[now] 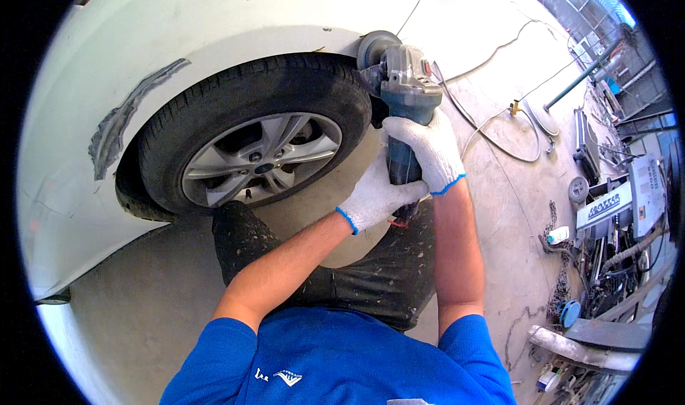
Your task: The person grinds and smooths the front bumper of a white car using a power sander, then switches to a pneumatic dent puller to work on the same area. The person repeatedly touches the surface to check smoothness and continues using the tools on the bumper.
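Both of my hands, in white knit gloves with blue cuffs, are closed on a dark teal power grinder point(412, 98). My left hand point(374, 194) grips the lower body of the tool, and my right hand point(432, 148) grips higher, just below the grey gearhead. The grinder's round disc point(374, 48) is at the white car fender point(285, 9) by the upper right of the wheel arch; whether it touches the panel I cannot tell. Below the arch is the black tyre point(178, 127) with a silver alloy wheel point(292, 155). A rough grey patch point(121, 123) marks the fender at the left.
My knees are bent close beside the wheel on a concrete floor point(485, 212). Cables point(531, 159) run across it at the right, near a teal stand point(578, 80). Machinery point(617, 198), metal parts and several other items crowd the far right, with a blue round object point(569, 312) among them.
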`<state>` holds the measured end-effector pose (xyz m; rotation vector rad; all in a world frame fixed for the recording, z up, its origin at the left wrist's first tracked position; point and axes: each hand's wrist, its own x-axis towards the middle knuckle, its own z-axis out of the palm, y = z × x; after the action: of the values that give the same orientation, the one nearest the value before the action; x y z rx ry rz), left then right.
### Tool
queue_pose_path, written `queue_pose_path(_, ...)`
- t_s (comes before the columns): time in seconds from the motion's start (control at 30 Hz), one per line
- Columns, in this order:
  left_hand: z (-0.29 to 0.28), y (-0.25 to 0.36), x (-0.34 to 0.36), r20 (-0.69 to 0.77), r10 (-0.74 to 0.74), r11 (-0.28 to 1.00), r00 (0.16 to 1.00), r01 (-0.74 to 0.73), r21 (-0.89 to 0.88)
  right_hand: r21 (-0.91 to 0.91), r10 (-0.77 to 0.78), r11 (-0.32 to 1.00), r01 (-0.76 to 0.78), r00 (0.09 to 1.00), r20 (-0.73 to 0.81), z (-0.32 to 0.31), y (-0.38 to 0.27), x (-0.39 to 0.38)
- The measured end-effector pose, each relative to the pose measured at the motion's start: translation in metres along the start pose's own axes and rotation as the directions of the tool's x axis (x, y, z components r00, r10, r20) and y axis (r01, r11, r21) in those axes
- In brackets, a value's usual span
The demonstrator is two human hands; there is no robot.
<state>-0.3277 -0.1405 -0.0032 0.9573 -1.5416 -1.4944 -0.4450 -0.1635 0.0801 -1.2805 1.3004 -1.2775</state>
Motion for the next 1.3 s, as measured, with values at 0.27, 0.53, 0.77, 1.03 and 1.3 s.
queue_pose_path(0.27, -0.002, 0.011, 0.000, 0.007, 0.009, 1.000, 1.000, -0.009, -0.007, -0.022, -0.042, 0.999, 0.042, 0.999, 0.005, 0.000, 0.000, 0.004)
queue_pose_path(0.53, -0.001, 0.008, -0.004, 0.059, -0.062, 0.998, 0.996, 0.063, -0.012, -0.032, -0.030, 0.999, 0.030, 1.000, -0.009, -0.002, 0.003, -0.002)
queue_pose_path(0.77, -0.002, 0.013, -0.006, 0.031, 0.002, 1.000, 1.000, -0.002, -0.003, -0.009, 0.006, 1.000, -0.006, 1.000, -0.007, 0.002, -0.004, -0.005)
queue_pose_path(1.03, -0.001, 0.019, -0.005, 0.027, -0.055, 0.997, 0.998, 0.053, 0.061, -0.037, 0.027, 0.999, -0.027, 1.000, 0.003, -0.002, -0.006, -0.001)
queue_pose_path(1.3, -0.001, 0.024, -0.006, 0.052, -0.047, 0.998, 0.998, 0.049, -0.041, -0.011, 0.005, 1.000, -0.005, 1.000, 0.024, -0.004, -0.007, -0.001)
